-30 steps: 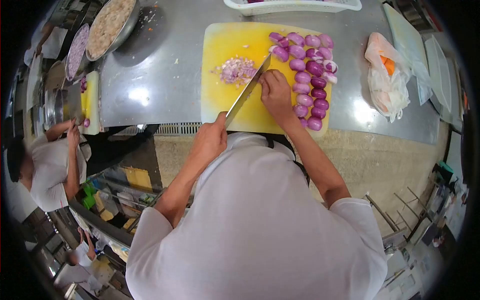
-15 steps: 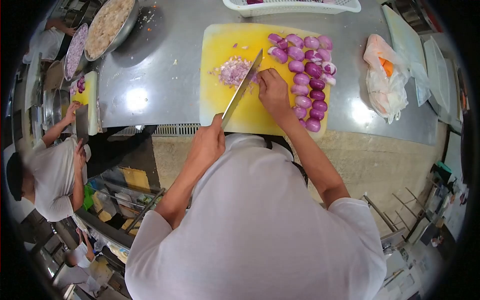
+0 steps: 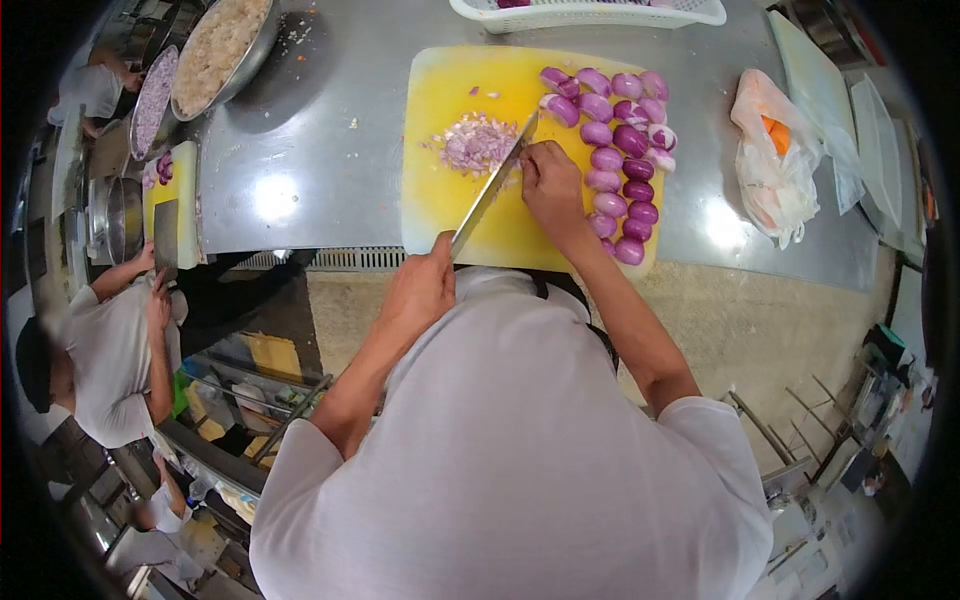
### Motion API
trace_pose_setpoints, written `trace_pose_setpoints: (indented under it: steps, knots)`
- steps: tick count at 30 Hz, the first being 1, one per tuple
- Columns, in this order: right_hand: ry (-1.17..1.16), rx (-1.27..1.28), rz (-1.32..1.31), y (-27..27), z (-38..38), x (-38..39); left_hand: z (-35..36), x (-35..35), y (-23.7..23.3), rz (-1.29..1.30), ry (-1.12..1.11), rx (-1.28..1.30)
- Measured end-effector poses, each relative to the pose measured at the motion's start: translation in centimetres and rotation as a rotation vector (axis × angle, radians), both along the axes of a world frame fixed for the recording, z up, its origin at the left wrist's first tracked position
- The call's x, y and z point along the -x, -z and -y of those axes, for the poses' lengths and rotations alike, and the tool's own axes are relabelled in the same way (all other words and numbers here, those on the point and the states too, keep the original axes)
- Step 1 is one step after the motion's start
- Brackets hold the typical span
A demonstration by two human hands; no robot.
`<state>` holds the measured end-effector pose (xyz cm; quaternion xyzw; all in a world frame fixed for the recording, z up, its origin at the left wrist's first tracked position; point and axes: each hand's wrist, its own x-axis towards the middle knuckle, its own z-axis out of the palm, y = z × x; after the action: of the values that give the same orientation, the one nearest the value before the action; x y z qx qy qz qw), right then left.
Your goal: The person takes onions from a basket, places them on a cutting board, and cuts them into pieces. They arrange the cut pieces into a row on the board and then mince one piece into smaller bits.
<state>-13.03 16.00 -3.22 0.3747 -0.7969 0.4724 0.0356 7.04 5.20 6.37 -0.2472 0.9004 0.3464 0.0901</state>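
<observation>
My left hand (image 3: 420, 282) is closed round the handle of a long kitchen knife (image 3: 492, 188), whose blade slants up and away over a yellow cutting board (image 3: 440, 90). Close beside the blade's right side, my right hand (image 3: 553, 190) is bent with its fingertips together, pressing an onion piece to the board; the fingers hide most of it. Left of the blade lies a small heap of chopped purple onion (image 3: 474, 143). Peeled purple onion halves (image 3: 637, 169) stand in rows along the board's right side.
A white plastic basket (image 3: 590, 17) stands behind the board. A plastic bag (image 3: 772, 165) with something orange lies to the right. Far left are a metal bowl (image 3: 222, 55) of pale chopped food and a bowl of chopped onion (image 3: 152, 103). A co-worker (image 3: 125, 350) holds a cleaver (image 3: 165, 238) at another board.
The knife tip has dropped slightly and shifted right, staying close to my right hand. The whole view has moved a little. At left, the co-worker's hand has come down nearer the cleaver.
</observation>
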Motion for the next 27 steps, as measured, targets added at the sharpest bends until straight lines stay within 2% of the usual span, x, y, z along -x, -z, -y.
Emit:
trace_pose_setpoints:
  steps: [3, 5, 8, 11, 14, 17, 20, 24, 27]
  knots:
    - [-0.025, -0.038, 0.044, -0.6, -0.8, 0.4, 0.2, -0.1, 0.9, -0.116, 0.036, 0.023]
    - [-0.056, -0.044, -0.103, -0.7, -1.0, 0.5, -0.2, -0.1, -1.0, -0.005, -0.062, -0.018]
    - [-0.09, -0.135, -0.041, -1.2, -1.0, 0.4, 0.7, -1.0, 1.4, -0.053, -0.042, 0.043]
    - [-0.062, -0.249, -0.005, -1.1, -0.7, 0.2, -0.2, -0.4, -1.2, -0.022, -0.062, 0.001]
    - [-0.039, -0.287, 0.023, -0.9, -0.6, 0.0, -0.2, -0.9, 0.6, -0.048, 0.013, 0.052]
    - [-0.035, -0.292, 0.017, -1.3, -0.6, 0.0, -0.1, -0.6, -1.1, 0.019, -0.034, -0.044]
    - [-0.007, -0.306, 0.009, -1.3, -0.5, -0.2, -0.2, -0.9, 0.3, 0.068, 0.012, 0.012]
    - [-0.016, -0.33, 0.01, -1.6, -1.1, -0.3, -0.5, -0.8, -0.9, 0.033, -0.026, -0.063]
    - [0.021, -0.33, 0.007, -1.4, -0.9, -0.7, -0.3, -1.1, -0.7, 0.084, 0.049, 0.03]
